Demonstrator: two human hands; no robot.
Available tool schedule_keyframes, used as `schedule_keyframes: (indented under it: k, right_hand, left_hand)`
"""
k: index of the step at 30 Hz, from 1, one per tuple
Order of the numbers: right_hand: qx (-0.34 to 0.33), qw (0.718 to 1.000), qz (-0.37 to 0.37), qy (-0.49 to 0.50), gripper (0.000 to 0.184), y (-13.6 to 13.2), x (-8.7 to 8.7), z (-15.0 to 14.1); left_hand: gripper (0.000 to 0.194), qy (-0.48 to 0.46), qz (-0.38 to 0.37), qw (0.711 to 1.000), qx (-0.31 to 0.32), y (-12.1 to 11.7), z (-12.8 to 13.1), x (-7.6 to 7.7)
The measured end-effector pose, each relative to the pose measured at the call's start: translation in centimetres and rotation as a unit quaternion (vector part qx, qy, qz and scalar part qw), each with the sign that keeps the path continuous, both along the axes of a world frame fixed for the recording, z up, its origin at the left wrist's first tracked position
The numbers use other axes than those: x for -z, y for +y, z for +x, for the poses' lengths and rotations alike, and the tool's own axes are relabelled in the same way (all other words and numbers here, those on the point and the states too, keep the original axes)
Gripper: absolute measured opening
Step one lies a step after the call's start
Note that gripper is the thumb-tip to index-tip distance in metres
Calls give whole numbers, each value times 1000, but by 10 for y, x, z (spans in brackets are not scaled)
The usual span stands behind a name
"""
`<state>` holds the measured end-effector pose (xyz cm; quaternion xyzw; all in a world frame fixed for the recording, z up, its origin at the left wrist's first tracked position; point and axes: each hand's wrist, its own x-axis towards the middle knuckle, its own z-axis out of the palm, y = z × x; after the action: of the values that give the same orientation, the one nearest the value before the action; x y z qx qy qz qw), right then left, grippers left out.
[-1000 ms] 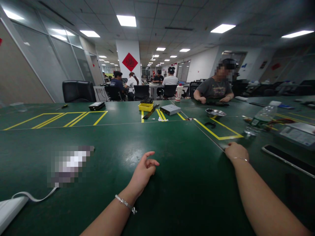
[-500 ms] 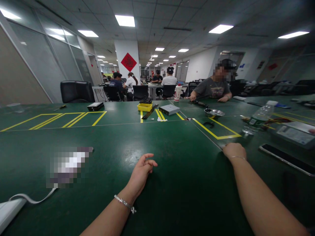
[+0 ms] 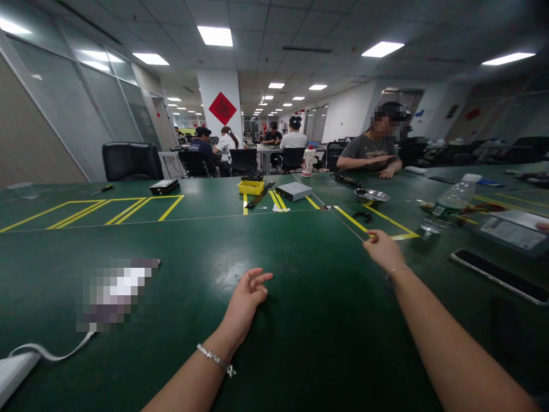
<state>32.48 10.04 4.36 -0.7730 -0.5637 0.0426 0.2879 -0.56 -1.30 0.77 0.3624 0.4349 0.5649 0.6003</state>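
2 hands out over 1 green table [image 3: 180, 246]. Left hand [image 3: 249, 292] is holding nothing, fingers loosely curled with gaps showing; it's hanging over or resting on bare tabletop, can't tell which. Right hand [image 3: 385, 249] is bunching its fingers narrow at the near-left corner of 1 yellow tape frame [image 3: 351, 219]; can't tell if anything is pinched there.

Frame is lying ahead of the right hand. 1 dark curved piece [image 3: 363, 217] is sitting inside it, 1 metal bowl [image 3: 372, 196] at its far end. 1 clear bottle [image 3: 450, 203] is standing just right of it; 1 phone [image 3: 500, 276] is lying nearer, right of the right arm.

Farther back, 1 yellow bin [image 3: 251, 187] and 1 grey box [image 3: 294, 191] are sitting near each other, 1 black box [image 3: 164, 187] well left. 1 co-worker [image 3: 369, 151] is sitting across the table.
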Motion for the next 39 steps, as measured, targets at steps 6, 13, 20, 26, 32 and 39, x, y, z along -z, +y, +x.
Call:
schedule_keyframes:
  k: [6, 13, 20, 26, 32, 39]
  right_hand:
    - [-306, 947, 92, 29, 34, -42, -5, -116]
    - [-499, 865, 34, -31, 33, -95, 14, -185]
    - [-313, 949, 24, 18, 36, -36, 0, -111]
    - [-10, 981, -19, -194, 41, 2, 19, 0]
    - [77, 966, -176, -176, 35, 2, 36, 45]
    - [89, 967, -165, -171, 29, -1, 27, 37]
  left_hand:
    - [30, -146, -78, 983, 79, -9, 4, -12]
    - [21, -233, -126, 950, 167, -8, 0, -6]
    - [24, -169, -135, 967, 137, -7, 0, -6]
    - [25, -166, -135, 969, 125, -7, -1, -6]
    - [21, -167, -128, 972, 103, -6, -3, -7]
    - [19, -150, -123, 978, 81, -4, -5, -10]
